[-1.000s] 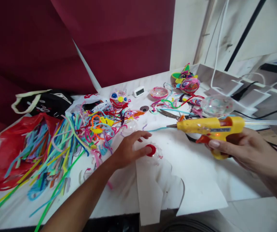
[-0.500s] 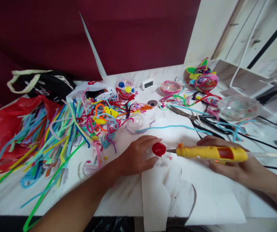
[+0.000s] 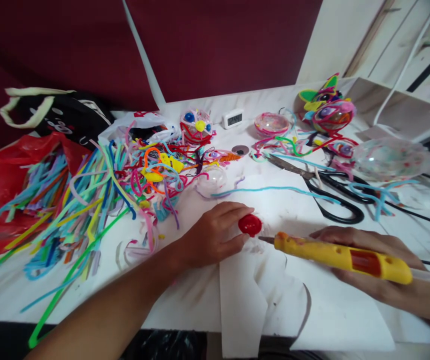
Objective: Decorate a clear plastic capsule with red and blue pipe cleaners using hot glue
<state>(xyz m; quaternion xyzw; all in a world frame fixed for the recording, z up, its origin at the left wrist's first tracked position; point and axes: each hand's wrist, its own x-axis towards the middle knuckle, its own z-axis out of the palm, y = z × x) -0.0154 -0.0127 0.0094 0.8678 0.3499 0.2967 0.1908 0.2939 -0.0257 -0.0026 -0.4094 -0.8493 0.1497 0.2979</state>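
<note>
My left hand [image 3: 215, 235] is closed around a small clear plastic piece with a round red coil [image 3: 250, 225] on its top, held over the white paper. A yellow glue gun [image 3: 342, 257] lies in my right hand [image 3: 380, 265], its fingers wrapped round the far side. The gun's metal nozzle points left, close to the lower right edge of the red coil. Whether the tip touches it I cannot tell. Most of the clear piece is hidden by my left fingers. White paper sheets [image 3: 335, 315] lie beneath both hands.
Large black-handled scissors [image 3: 335, 200] lie behind my right hand. Left stands a heap of colourful pipe cleaners [image 3: 95, 195] by a red plastic bag [image 3: 1, 190]. Clear domes [image 3: 391, 159], a decorated ball [image 3: 196, 126] and a small white digital clock [image 3: 233, 118] sit toward the back.
The glue gun has moved slightly right and tilted, its rear end now lower. Its nozzle sits lower relative to the red coil. The view has shifted a little; my left hand keeps its grip.
</note>
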